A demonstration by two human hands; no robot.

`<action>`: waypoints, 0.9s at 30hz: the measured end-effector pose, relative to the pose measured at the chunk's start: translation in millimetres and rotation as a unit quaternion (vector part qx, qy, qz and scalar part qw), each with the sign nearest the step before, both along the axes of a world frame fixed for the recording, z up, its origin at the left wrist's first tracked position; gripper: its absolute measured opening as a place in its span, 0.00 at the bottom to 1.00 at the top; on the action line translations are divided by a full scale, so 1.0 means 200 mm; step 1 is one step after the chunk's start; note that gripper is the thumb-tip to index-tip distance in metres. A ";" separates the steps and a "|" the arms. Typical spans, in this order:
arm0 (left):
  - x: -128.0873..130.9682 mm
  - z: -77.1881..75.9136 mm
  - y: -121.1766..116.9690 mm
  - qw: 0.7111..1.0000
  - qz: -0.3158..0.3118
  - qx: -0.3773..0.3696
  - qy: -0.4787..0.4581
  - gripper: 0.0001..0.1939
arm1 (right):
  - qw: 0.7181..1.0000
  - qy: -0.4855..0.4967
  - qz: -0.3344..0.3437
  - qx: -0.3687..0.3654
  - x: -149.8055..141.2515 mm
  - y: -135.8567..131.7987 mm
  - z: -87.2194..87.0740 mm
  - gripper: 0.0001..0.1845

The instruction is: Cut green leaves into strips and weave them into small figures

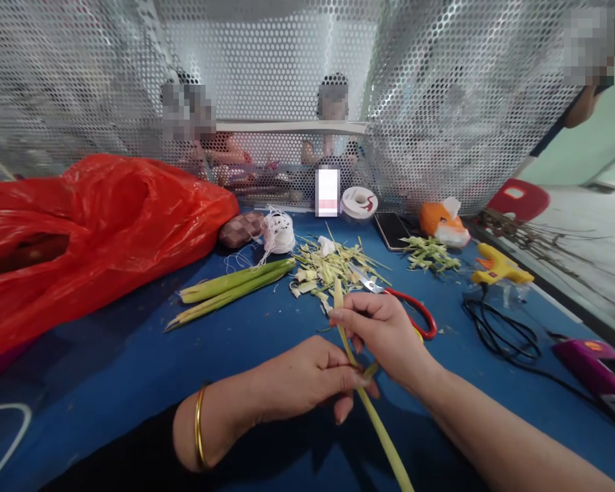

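A long pale green leaf strip (382,434) runs from the bottom edge up through both hands. My left hand (315,376), with a gold bangle at its wrist, pinches the strip around its middle. Higher up, my right hand (382,328) grips the same strip between thumb and fingers near its upper end. A short piece of leaf sticks out sideways by the left fingertips. Just past my right hand lie red-handled scissors (425,316), partly hidden by it. Beyond both hands is a pile of leaf scraps (333,266).
Green leaf stalks (236,287) lie left of the scraps, near white string (279,232) and a red plastic bag (133,219). Along the back are a ribbon spool (359,203) and a phone (391,231). A yellow glue gun (502,266) and black cable (502,335) lie right.
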State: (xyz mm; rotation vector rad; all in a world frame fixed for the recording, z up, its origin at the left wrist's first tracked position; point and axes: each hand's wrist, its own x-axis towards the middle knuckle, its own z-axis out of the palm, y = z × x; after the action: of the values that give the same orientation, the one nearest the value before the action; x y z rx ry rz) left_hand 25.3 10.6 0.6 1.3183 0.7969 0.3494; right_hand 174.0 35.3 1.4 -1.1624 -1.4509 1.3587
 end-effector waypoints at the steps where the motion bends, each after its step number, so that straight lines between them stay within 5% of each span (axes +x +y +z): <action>1: 0.00 0.00 0.00 1.000 -0.009 0.006 0.000 0.16 | 1.000 0.002 -0.006 0.003 0.00 -0.01 0.00 0.15; 9: 0.04 -0.07 -0.01 0.998 -0.043 -0.048 -0.026 0.14 | 0.993 -0.076 -0.016 0.093 -0.05 -0.04 -0.04 0.17; 13: 0.04 -0.06 0.01 0.994 0.051 -0.085 -0.043 0.16 | 0.964 -0.146 -0.043 0.218 0.00 0.00 -0.05 0.13; 16: 0.01 -0.03 0.05 0.980 0.159 -0.095 -0.080 0.18 | 0.939 -0.129 -0.167 0.270 0.07 0.06 -0.02 0.11; 19: -0.03 -0.01 0.09 0.960 0.220 -0.106 -0.137 0.22 | 0.928 -0.092 -0.277 0.233 0.12 0.11 -0.01 0.13; 21: -0.04 -0.01 0.10 0.952 0.235 -0.115 -0.159 0.25 | 0.964 -0.053 -0.214 0.148 0.12 0.13 -0.02 0.17; 23: -0.03 -0.02 0.10 0.952 0.239 -0.117 -0.154 0.26 | 0.997 0.004 -0.068 0.047 0.10 0.13 -0.04 0.19; 25: -0.02 -0.03 0.09 0.959 0.231 -0.109 -0.126 0.25 | 0.996 0.067 0.050 -0.035 0.07 0.11 -0.07 0.19; 27: -0.01 -0.04 0.07 0.965 0.226 -0.095 -0.094 0.21 | 0.990 0.106 0.066 -0.071 0.04 0.09 -0.08 0.17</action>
State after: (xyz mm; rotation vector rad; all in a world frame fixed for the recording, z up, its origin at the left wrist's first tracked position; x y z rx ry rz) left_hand 23.5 25.2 -8.4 0.8994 0.9428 0.7313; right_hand 182.1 52.5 -14.0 -0.9893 -1.3139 1.6471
